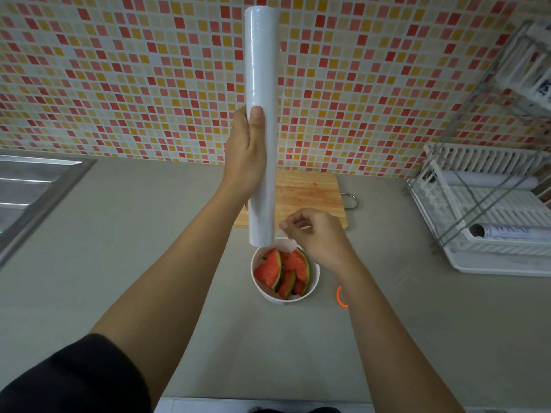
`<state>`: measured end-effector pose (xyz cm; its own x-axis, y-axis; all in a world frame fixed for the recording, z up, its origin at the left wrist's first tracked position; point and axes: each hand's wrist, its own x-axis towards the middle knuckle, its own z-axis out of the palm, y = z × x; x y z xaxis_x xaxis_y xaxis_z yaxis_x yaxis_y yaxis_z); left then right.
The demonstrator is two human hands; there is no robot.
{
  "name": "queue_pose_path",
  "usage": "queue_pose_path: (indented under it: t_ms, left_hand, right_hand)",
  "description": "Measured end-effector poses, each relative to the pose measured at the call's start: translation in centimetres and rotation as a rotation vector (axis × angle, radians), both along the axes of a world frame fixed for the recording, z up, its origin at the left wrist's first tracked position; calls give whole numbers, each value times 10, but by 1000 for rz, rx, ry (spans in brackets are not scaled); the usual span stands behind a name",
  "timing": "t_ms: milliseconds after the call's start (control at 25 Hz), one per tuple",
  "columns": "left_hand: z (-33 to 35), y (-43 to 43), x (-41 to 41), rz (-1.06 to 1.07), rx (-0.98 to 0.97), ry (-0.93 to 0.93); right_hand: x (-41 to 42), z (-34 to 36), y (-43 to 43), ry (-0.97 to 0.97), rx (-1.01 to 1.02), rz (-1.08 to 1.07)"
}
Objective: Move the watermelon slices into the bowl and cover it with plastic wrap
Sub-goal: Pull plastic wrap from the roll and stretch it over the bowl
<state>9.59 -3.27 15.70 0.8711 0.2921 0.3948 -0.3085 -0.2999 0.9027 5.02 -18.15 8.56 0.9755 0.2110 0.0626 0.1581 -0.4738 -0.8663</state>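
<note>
Holding a roll of plastic wrap (261, 64) upright above the filled bowl (269, 296), seen from the head view.
Head view: the left hand (246, 150) grips the roll around its lower half, thumb pressed on the front. The right hand (316, 234) sits just beside the roll's bottom end with fingers curled and thumb meeting forefinger; whether it pinches any film cannot be told. The watermelon slices (272, 269) lie in the white bowl, rinds showing, on the grey counter (149, 234) in front of a stained wooden cutting board (310, 195). A sink (29, 186) lies at far left and a white dish rack (492, 222) at right, both against the tiled wall (119, 84).
</note>
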Motion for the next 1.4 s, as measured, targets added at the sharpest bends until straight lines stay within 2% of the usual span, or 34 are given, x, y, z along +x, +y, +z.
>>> queue_pose_path:
  t_ms: [200,360,480,560,680,800,960,1120,1400]
  left_hand:
    - [0,-2,1,-4,12,-7]
    - [-2,-1,0,3,-23,38]
    - [-6,-3,-5,-2,24,80]
    - [-10,-4,-10,-34,35,132]
    - [-19,-12,-22,-61,104,200]
    - [-36,-21,-32,-34,186,242]
    - [-58,-24,-42,-33,130,325]
    - [-73,-25,-47,-50,77,381]
    - [-91,-20,-55,3,81,418]
  right_hand:
    - [-1,-7,4,-25,27,-10]
    - [6,-10,-14,-24,-74,101]
    - [-1,-20,-25,124,-34,173]
    - [-7,-26,-25,184,61,111]
    - [-2,-18,-3,172,362,-122]
    - [10,-2,25,142,437,-246]
    - [13,-7,36,29,403,-349]
    - [15,-20,37,-124,243,-367]
    - [12,-40,24,-118,120,-373]
